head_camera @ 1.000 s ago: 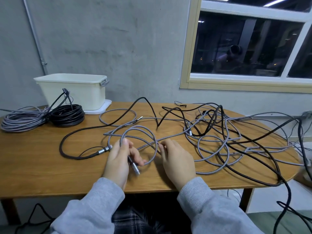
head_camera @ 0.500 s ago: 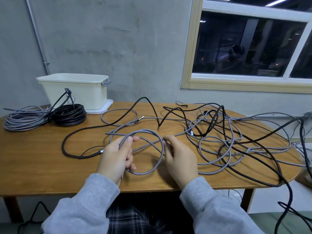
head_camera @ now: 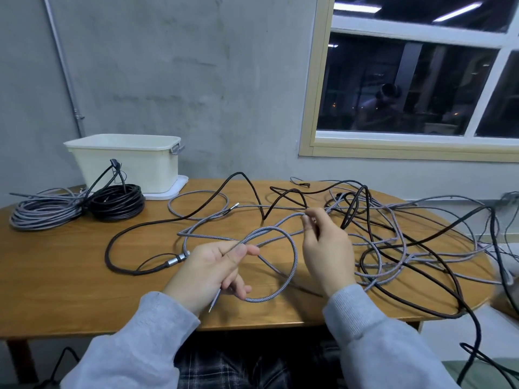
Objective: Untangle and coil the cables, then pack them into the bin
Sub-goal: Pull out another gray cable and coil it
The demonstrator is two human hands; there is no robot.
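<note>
My left hand (head_camera: 213, 272) pinches a grey braided cable (head_camera: 292, 248) where its loop crosses, with the cable's plug end sticking out below the palm. My right hand (head_camera: 325, 248) is raised to the right of the loop and pinches the same grey cable between thumb and fingertips. A tangle of grey and black cables (head_camera: 393, 237) sprawls over the right half of the wooden table (head_camera: 56, 276). A cream plastic bin (head_camera: 126, 161) stands at the back left. Beside it lie a coiled black cable (head_camera: 116, 203) and a coiled grey cable (head_camera: 42, 210).
A loose black cable (head_camera: 134, 237) with a metal connector curves across the table's middle left. Several cables hang over the table's right edge toward the floor. A concrete wall and a window stand behind the table. The bin rests on its white lid (head_camera: 171, 190).
Both hands have lifted off the table with the grey cable. The loop has grown wider, and my right hand has moved up and to the right along the cable.
</note>
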